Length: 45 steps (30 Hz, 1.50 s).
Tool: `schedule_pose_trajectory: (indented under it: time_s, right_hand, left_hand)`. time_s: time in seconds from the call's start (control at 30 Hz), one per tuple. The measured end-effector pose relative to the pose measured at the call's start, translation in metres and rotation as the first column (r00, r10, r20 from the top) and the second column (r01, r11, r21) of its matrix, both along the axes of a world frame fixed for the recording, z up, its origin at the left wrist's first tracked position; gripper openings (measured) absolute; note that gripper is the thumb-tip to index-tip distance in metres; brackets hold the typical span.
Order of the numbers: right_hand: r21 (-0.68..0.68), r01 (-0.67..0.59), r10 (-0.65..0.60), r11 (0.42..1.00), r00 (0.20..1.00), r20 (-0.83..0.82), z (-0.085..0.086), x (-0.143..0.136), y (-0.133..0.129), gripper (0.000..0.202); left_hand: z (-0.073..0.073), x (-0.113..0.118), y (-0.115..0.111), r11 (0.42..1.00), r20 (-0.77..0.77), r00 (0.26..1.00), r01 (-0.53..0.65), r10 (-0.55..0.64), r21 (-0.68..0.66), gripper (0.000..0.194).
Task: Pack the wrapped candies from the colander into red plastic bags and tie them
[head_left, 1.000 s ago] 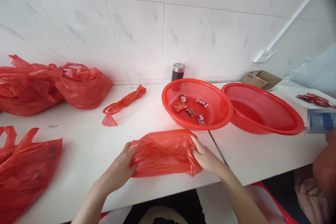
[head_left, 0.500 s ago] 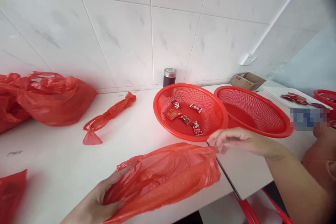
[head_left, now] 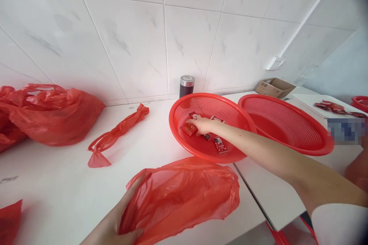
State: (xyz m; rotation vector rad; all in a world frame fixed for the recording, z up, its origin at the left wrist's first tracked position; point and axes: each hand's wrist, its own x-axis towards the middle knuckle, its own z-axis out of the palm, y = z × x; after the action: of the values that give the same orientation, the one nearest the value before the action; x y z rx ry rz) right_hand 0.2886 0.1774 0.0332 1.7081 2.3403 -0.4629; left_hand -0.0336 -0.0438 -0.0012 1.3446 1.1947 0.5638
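My left hand (head_left: 126, 210) grips a red plastic bag (head_left: 186, 191) by its left side, the thumb outside view-near edge and the fingers along the far rim. The bag's mouth gapes over the white table. My right hand (head_left: 201, 125) reaches into a red perforated plastic basket (head_left: 175, 136), its fingers closed on a shiny red packet (head_left: 189, 128). Several small wrapped snacks lie around it, among them a red-and-white packet (head_left: 220, 145) nearer the basket's front. My hand partly covers the others.
A second red basket (head_left: 304, 147) stands to the right. Filled red bags (head_left: 57, 118) and a knotted bundle of red bags (head_left: 120, 132) lie left. By the wall are a dark flask (head_left: 186, 87) and a cardboard box (head_left: 273, 89). Another person's arm (head_left: 358, 172) shows at right.
My right hand has left the bag's right edge and moved forward into the basket, onto the red packet. My left hand still holds the bag, whose mouth is now wider.
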Motion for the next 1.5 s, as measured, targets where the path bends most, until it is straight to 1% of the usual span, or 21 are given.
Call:
schedule_pose_trajectory:
  time_s: [0.13,0.27,0.37,0.47,0.6,0.73,0.8,0.87,0.9,0.97,1.03,1.07,1.13,1.17,1.2,1.23,1.27,1.3,1.37,1.43,1.5]
  right_hand:
    - [0.014,0.006,-0.006,1.000,1.000,0.012,-0.005,0.000,-0.001,0.071]
    - [0.013,0.047,-0.047,0.999,0.998,0.029,-0.006,0.000,-0.001,0.073]
    - [0.019,0.047,-0.047,0.999,0.999,0.012,-0.007,0.001,-0.001,0.073]
    - [0.017,0.049,-0.049,0.999,0.999,-0.020,-0.009,0.004,0.002,0.074]
    - [-0.030,0.087,-0.089,0.996,0.994,-0.064,-0.007,0.007,0.004,0.085]
    - [-0.100,0.147,-0.158,0.984,0.982,-0.108,-0.003,0.007,0.003,0.075]
    - [-0.125,0.171,-0.187,0.977,0.974,-0.131,0.001,0.009,0.002,0.078]
    - [-0.152,0.189,-0.213,0.970,0.963,-0.165,0.009,0.012,0.000,0.080]
    - [-0.165,0.194,-0.224,0.967,0.956,-0.189,0.016,0.015,-0.002,0.078]
    - [-0.186,0.198,-0.239,0.962,0.942,-0.236,0.036,0.018,-0.009,0.070]
    - [-0.186,0.179,-0.231,0.966,0.920,-0.316,0.062,0.018,-0.023,0.063]
    - [-0.170,0.154,-0.209,0.973,0.901,-0.380,0.076,0.014,-0.034,0.061]
    - [-0.091,0.062,-0.102,0.994,0.822,-0.560,0.098,0.001,-0.063,0.060]
    - [-0.027,0.007,-0.022,1.000,0.773,-0.634,0.104,-0.008,-0.081,0.060]
    - [0.031,-0.051,0.058,0.998,0.739,-0.671,0.106,-0.018,-0.099,0.060]
    - [0.077,-0.109,0.132,0.991,0.727,-0.673,0.104,-0.028,-0.118,0.058]
    - [0.096,-0.166,0.188,0.981,0.738,-0.648,0.098,-0.037,-0.135,0.055]
    - [0.108,-0.208,0.231,0.972,0.769,-0.596,0.088,-0.044,-0.151,0.053]
    - [0.121,-0.272,0.298,0.955,0.855,-0.425,0.062,-0.054,-0.174,0.055]
    - [0.089,-0.308,0.321,0.947,0.912,-0.257,0.038,-0.056,-0.186,0.060]
    - [0.035,-0.325,0.326,0.945,0.933,-0.150,0.019,-0.055,-0.190,0.064]
  left_hand:
    - [-0.001,0.002,0.004,0.997,0.028,0.999,0.019,-0.017,-0.077,0.103]
    - [0.006,0.012,0.004,0.984,0.047,0.996,0.077,-0.070,-0.164,0.104]
    - [0.011,0.020,0.001,0.979,0.029,0.996,0.085,-0.081,-0.183,0.105]
    - [0.014,0.024,-0.002,0.983,0.017,0.997,0.078,-0.076,-0.167,0.104]
    - [0.018,0.026,-0.006,0.987,-0.022,0.996,0.088,-0.092,-0.134,0.101]
    - [0.020,0.027,-0.011,0.995,-0.035,0.997,0.070,-0.073,-0.070,0.098]
    - [0.020,0.027,-0.012,0.999,-0.056,0.998,0.035,-0.037,-0.034,0.097]
    - [0.020,0.027,-0.014,1.000,-0.078,0.997,-0.013,0.014,0.021,0.094]
    - [0.020,0.027,-0.014,0.999,-0.080,0.996,-0.030,0.034,0.044,0.092]
    - [0.020,0.028,-0.014,0.999,-0.057,0.998,-0.031,0.033,0.042,0.091]
    - [0.020,0.029,-0.013,1.000,-0.014,1.000,0.003,-0.004,-0.013,0.093]
    - [0.019,0.030,-0.013,0.999,0.007,1.000,0.021,-0.020,-0.042,0.093]
    - [0.018,0.033,-0.012,0.997,0.040,0.999,0.035,-0.032,-0.071,0.092]
    - [0.017,0.035,-0.011,0.997,0.050,0.998,0.029,-0.026,-0.073,0.092]
    - [0.015,0.036,-0.011,0.997,0.058,0.998,0.019,-0.015,-0.072,0.092]
    - [0.014,0.037,-0.010,0.998,0.061,0.998,0.009,-0.005,-0.068,0.093]
    - [0.013,0.037,-0.010,0.998,0.064,0.998,0.006,-0.001,-0.064,0.093]
    - [0.012,0.037,-0.010,0.998,0.062,0.998,0.001,0.002,-0.057,0.094]
    - [0.011,0.036,-0.011,0.998,0.050,0.999,0.002,0.001,-0.061,0.097]
    - [0.010,0.034,-0.014,0.997,0.048,0.999,-0.021,0.025,-0.068,0.100]
    - [0.010,0.035,-0.017,0.996,0.062,0.996,-0.052,0.056,-0.067,0.103]
